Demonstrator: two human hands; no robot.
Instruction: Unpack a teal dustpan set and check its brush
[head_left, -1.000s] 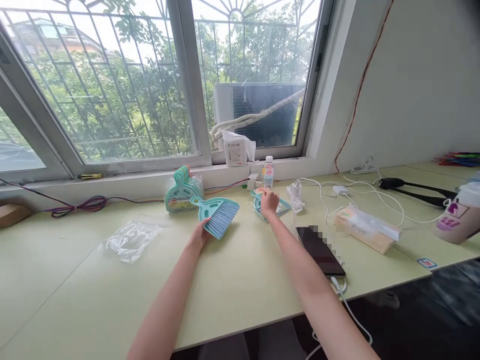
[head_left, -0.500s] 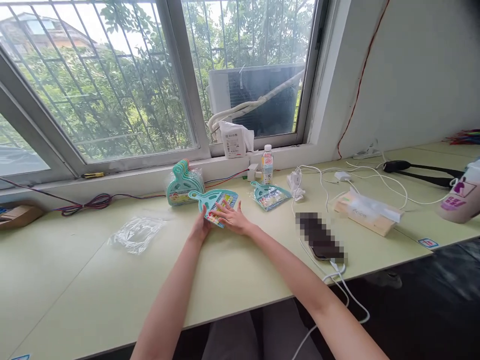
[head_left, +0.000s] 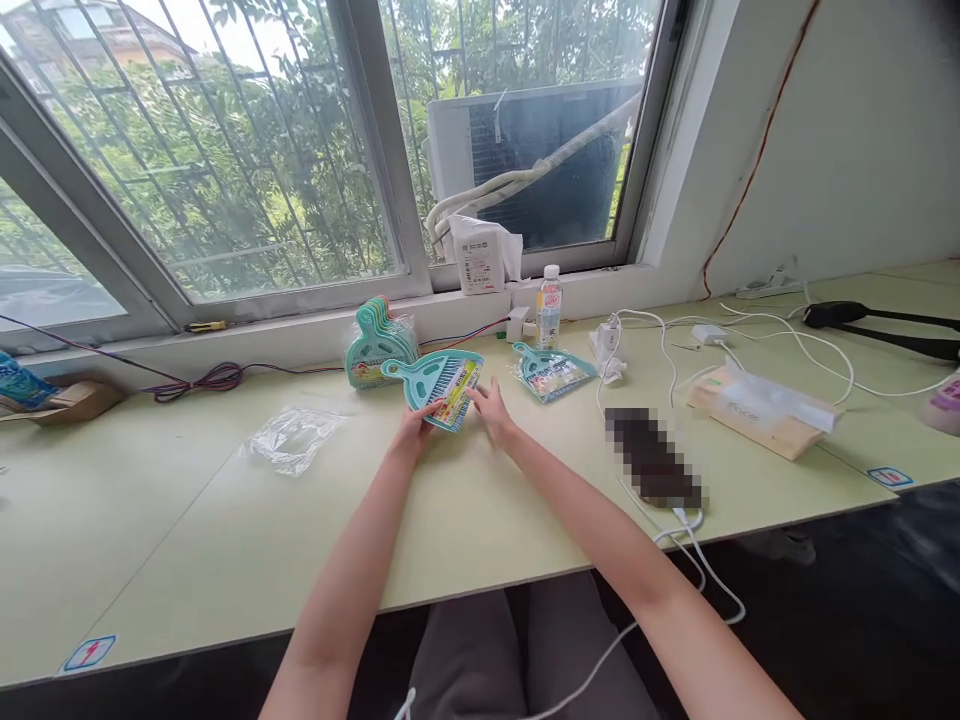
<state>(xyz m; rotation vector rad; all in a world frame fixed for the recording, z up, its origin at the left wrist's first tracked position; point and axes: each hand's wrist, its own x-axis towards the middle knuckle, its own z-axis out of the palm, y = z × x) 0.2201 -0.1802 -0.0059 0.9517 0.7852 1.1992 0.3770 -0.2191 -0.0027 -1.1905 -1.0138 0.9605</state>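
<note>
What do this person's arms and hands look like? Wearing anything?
The left hand and right hand are bare, with no gloves, rings or watch visible. The left forearm and right forearm show no sleeves. The person wears grey trousers.

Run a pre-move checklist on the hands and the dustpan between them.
1. Left hand at the teal dustpan: ok, touching its lower edge.
2. Left hand's grip: cannot tell, the fingers are partly hidden.
3. Right hand contact: cannot tell, it is right beside the dustpan's lower right edge.
4. Printed card on the dustpan: ok, in place over the bristles.
5. Second teal dustpan apart from the hands: ok.
6. Clear plastic bag apart from the hands: ok, on the table to the left.
</note>
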